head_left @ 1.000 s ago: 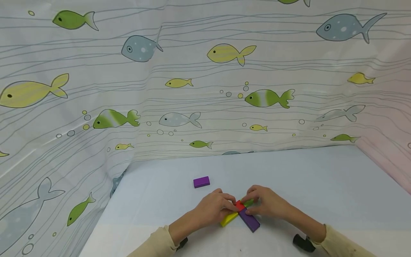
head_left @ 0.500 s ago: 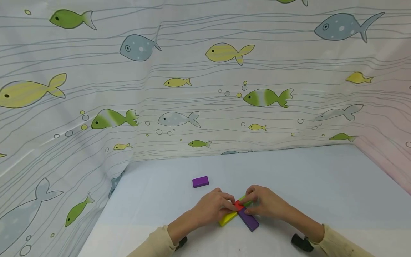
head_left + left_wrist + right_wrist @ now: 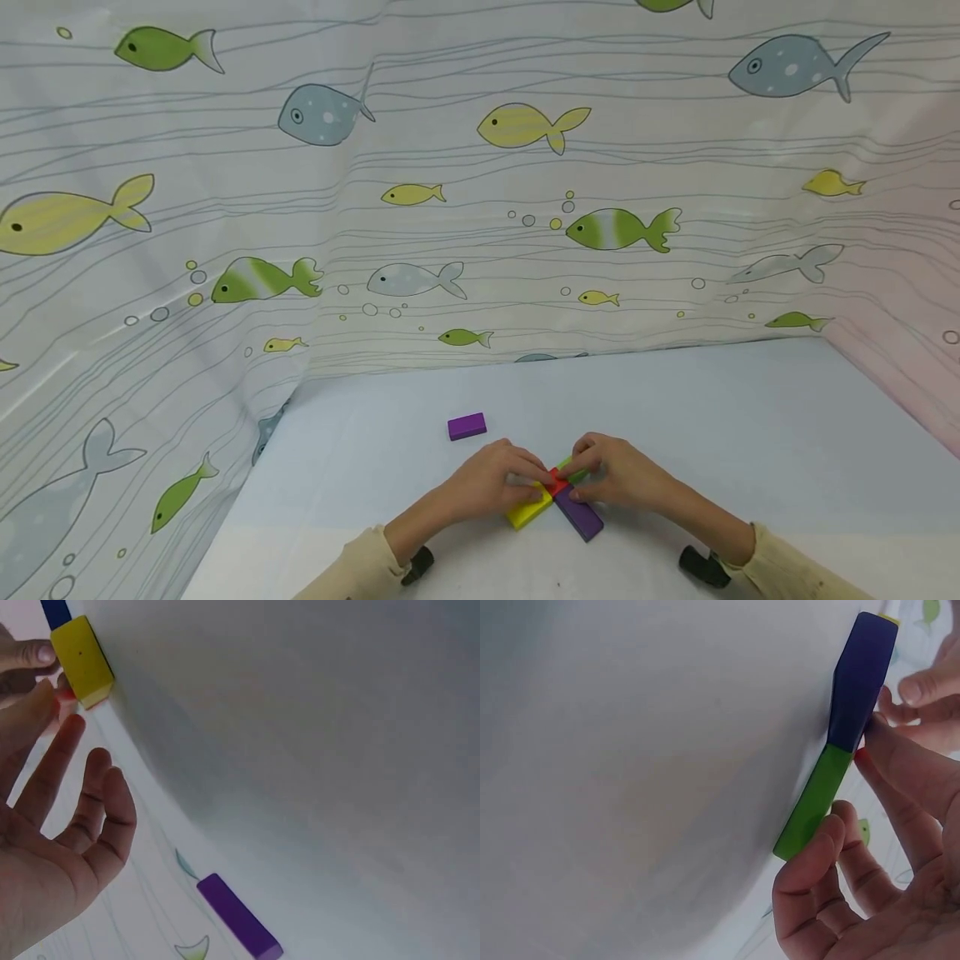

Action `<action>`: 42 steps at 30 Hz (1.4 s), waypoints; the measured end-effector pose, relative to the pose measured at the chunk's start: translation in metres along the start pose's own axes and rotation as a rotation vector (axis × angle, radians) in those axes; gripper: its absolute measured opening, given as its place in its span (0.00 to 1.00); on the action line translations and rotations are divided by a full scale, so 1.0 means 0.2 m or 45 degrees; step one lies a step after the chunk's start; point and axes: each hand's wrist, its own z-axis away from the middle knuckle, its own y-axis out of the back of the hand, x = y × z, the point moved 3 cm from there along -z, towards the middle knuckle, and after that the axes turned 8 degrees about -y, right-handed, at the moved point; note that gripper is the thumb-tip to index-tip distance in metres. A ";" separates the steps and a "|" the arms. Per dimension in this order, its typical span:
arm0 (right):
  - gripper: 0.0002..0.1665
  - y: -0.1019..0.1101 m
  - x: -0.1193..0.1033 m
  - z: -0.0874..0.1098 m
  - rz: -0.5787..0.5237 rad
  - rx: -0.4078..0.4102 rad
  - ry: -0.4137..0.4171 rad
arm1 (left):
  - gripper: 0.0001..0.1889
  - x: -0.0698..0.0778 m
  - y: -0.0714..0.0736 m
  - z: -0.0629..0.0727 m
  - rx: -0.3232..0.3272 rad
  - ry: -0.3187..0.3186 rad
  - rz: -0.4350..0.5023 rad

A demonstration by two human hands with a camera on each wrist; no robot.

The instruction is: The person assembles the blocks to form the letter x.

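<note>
On the table, a red block (image 3: pixel 556 481) lies at the meeting point of a yellow block (image 3: pixel 529 507), a dark purple block (image 3: pixel 580 513) and a green block (image 3: pixel 576 472). My left hand (image 3: pixel 491 480) reaches in from the left, its thumb by the yellow block and its index finger near the red one. Its fingers are spread in the left wrist view. Across from it, my right hand (image 3: pixel 618 471) has its index fingertip on the red block and its thumb at the dark purple block's inner end. The fingers partly cover the red and green blocks.
A brighter purple block (image 3: pixel 467 427) lies apart, farther back on the white table (image 3: pixel 712 417). Fish-printed curtains (image 3: pixel 480 208) stand behind and at the sides. A dark strap piece (image 3: pixel 703 567) hangs under the right wrist, with another under the left.
My left fingers have loosened from the red block and drawn slightly left, so more of the yellow block shows. The right hand and the blocks have hardly moved.
</note>
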 end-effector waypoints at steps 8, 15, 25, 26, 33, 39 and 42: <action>0.17 -0.01 0.00 0.00 0.039 0.005 -0.047 | 0.12 -0.04 0.09 0.03 0.093 0.098 -0.030; 0.16 -0.01 0.00 -0.01 0.040 -0.003 -0.082 | 0.13 -0.08 0.18 0.08 0.203 0.193 -0.138; 0.16 -0.01 0.00 -0.01 0.043 -0.001 -0.122 | 0.11 -0.18 0.24 0.14 0.354 0.359 -0.142; 0.16 -0.01 0.00 -0.01 0.042 -0.001 -0.124 | 0.11 -0.19 0.25 0.15 0.368 0.377 -0.144; 0.16 0.00 -0.02 0.00 0.035 -0.001 -0.131 | 0.09 -0.25 0.28 0.18 0.444 0.434 -0.120; 0.16 0.00 -0.02 0.00 0.033 -0.002 -0.138 | 0.10 -0.30 0.30 0.19 0.478 0.475 -0.102; 0.16 0.00 -0.03 0.00 0.039 0.001 -0.142 | 0.11 -0.32 0.29 0.20 0.489 0.485 -0.090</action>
